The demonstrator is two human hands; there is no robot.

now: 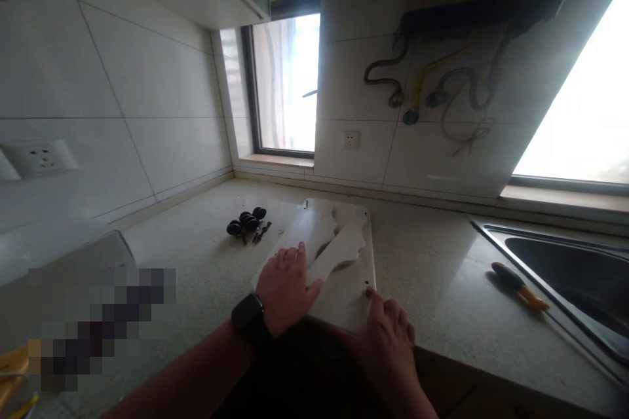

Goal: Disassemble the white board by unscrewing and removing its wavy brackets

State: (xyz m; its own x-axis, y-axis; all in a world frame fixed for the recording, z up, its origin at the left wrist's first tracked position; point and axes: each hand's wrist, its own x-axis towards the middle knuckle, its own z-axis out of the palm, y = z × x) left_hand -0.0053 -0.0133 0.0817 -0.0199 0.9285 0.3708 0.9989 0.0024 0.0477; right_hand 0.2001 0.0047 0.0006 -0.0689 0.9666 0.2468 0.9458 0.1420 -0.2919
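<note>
A white board (pixel 344 308) lies on the countertop in front of me, with dark holes or fittings near its corners and wavy-edged white pieces (pixel 344 245) on its face. My left hand (pixel 287 285), wearing a black watch (pixel 248 314), rests on the board's left side with its fingers stretched out. At the board's near right corner, a fingertip of my right hand (pixel 390 327) meets a small dark spot beside a hole. The other fingers are curled, and whatever they may hold is hidden. Several black caster wheels (pixel 248 219) and small dark screws (pixel 263 231) lie beyond my left hand.
On the right, a screwdriver (pixel 521 288) with a black and orange handle lies beside a sink (pixel 484 229). A grey-white object (pixel 73 262) stands at the left. The tiled wall carries a socket (pixel 350 139) and hoses (pixel 417 78). The counter's front edge is close to me.
</note>
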